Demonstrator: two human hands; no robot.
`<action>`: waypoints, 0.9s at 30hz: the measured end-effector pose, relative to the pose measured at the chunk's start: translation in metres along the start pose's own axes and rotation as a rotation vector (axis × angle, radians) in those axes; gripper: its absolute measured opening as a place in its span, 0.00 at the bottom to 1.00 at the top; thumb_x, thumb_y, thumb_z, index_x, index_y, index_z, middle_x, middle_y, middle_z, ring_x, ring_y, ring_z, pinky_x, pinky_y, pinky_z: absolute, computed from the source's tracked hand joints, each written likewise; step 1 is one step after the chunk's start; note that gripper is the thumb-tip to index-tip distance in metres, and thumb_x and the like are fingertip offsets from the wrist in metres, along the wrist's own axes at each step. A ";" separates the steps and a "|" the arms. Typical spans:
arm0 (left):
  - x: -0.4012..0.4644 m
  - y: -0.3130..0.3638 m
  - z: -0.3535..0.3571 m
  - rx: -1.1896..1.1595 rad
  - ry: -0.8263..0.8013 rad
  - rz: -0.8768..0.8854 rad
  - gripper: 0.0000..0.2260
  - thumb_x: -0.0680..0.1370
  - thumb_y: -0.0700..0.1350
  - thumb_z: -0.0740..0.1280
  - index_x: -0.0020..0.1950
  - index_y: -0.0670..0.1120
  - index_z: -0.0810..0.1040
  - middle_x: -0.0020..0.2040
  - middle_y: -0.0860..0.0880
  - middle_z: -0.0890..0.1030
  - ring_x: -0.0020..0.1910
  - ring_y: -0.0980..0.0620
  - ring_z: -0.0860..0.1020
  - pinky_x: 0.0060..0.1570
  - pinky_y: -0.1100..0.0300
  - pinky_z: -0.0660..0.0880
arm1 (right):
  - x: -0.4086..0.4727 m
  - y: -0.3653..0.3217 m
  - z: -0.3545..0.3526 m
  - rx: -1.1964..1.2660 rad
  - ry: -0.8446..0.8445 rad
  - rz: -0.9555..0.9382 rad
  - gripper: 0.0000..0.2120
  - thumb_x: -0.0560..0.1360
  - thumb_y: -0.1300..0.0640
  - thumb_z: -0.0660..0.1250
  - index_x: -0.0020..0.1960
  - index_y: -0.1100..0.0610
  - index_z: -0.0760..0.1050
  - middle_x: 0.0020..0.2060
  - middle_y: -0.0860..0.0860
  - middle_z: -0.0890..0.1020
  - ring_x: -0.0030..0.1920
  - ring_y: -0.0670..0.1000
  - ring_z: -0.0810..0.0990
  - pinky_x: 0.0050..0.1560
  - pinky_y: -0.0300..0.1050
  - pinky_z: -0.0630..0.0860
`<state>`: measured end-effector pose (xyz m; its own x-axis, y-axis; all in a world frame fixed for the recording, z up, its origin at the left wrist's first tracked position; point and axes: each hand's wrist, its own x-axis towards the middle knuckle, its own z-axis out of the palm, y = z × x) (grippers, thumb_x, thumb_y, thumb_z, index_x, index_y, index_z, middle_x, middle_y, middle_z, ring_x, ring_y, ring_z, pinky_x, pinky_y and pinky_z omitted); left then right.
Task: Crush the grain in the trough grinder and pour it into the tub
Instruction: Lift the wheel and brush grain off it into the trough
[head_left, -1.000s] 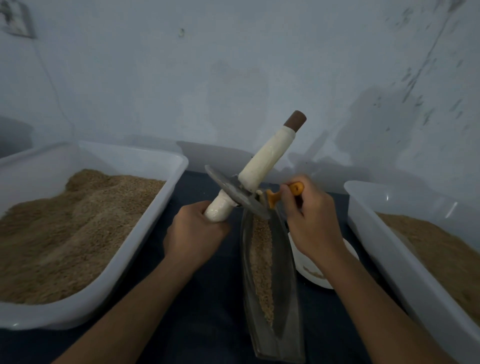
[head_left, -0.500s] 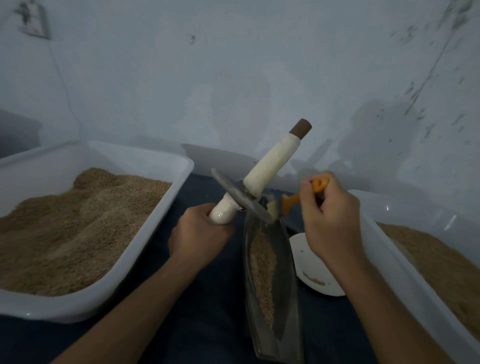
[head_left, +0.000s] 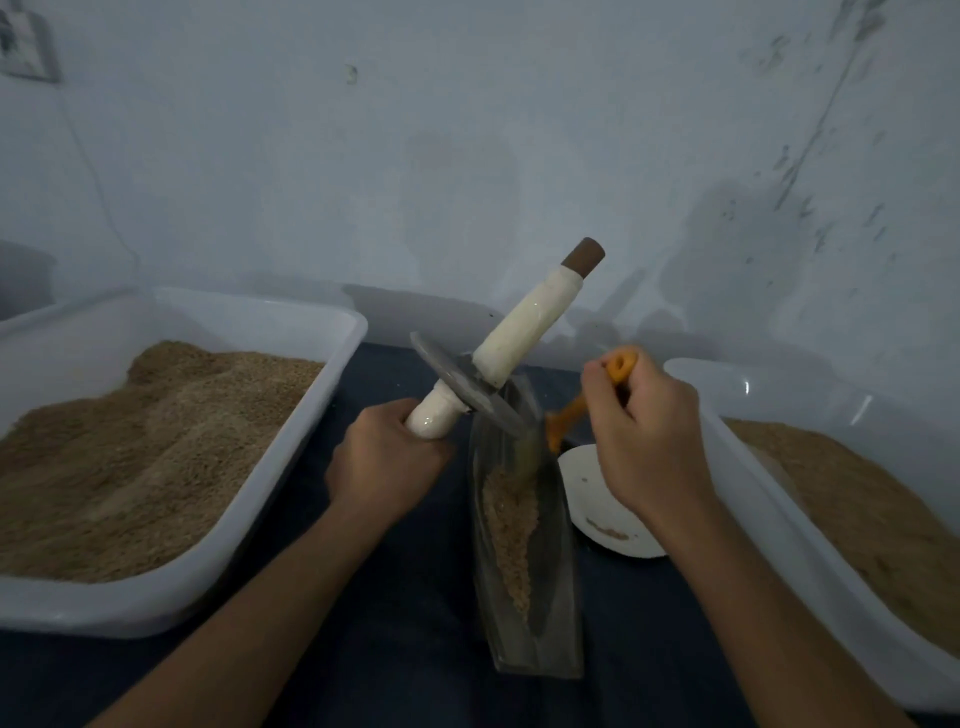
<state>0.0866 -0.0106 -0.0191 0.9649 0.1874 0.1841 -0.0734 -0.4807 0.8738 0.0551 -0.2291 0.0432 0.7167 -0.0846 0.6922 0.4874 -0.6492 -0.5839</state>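
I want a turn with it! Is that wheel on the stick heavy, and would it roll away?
Probably heavy for its size: the wheel looks like metal. Set down flat, it would likely tip onto one end of the stick and roll in a curve. The left hand grips one end firmly.

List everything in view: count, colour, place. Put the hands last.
trough grinder: one, dark metal, centre of the table, running toward the camera.
grain: one brown strip, lying along the inside of the trough.
grinding wheel: one, grey metal disc on a white-wrapped handle with a brown tip, tilted, at the trough's far end.
orange tool: one, orange, held just right of the wheel; its working end is blurred.
left tub: one, white, on the left, heaped with brown grain.
right tub: one, white, on the right, holding brown grain.
plate: one, white, between trough and right tub, with a few crumbs.
table: one, dark blue.
wall: pale blue, stained.
left hand: grips the wheel handle's near end.
right hand: grips the orange tool.
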 end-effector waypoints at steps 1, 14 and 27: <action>-0.001 0.001 0.000 0.002 -0.002 -0.001 0.11 0.63 0.58 0.68 0.44 0.64 0.79 0.34 0.54 0.82 0.38 0.47 0.81 0.42 0.49 0.80 | 0.003 -0.001 0.002 -0.007 0.011 0.002 0.14 0.84 0.55 0.63 0.39 0.53 0.71 0.28 0.46 0.74 0.25 0.44 0.70 0.25 0.34 0.66; -0.003 0.004 0.004 -0.043 0.000 0.034 0.14 0.60 0.60 0.70 0.45 0.69 0.79 0.33 0.58 0.81 0.36 0.50 0.81 0.37 0.53 0.77 | -0.005 -0.026 -0.019 -0.039 0.037 0.055 0.18 0.82 0.57 0.63 0.37 0.67 0.69 0.28 0.58 0.72 0.27 0.51 0.69 0.29 0.47 0.67; 0.003 -0.001 0.003 -0.045 0.005 0.025 0.08 0.60 0.55 0.71 0.39 0.61 0.79 0.31 0.55 0.78 0.35 0.49 0.77 0.40 0.52 0.76 | -0.020 -0.046 -0.010 -0.106 0.001 -0.032 0.25 0.85 0.48 0.60 0.34 0.63 0.68 0.26 0.58 0.75 0.26 0.55 0.74 0.30 0.55 0.71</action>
<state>0.0899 -0.0124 -0.0204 0.9614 0.1800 0.2082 -0.1088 -0.4461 0.8883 0.0133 -0.2048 0.0608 0.7008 -0.0632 0.7105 0.4544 -0.7282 -0.5130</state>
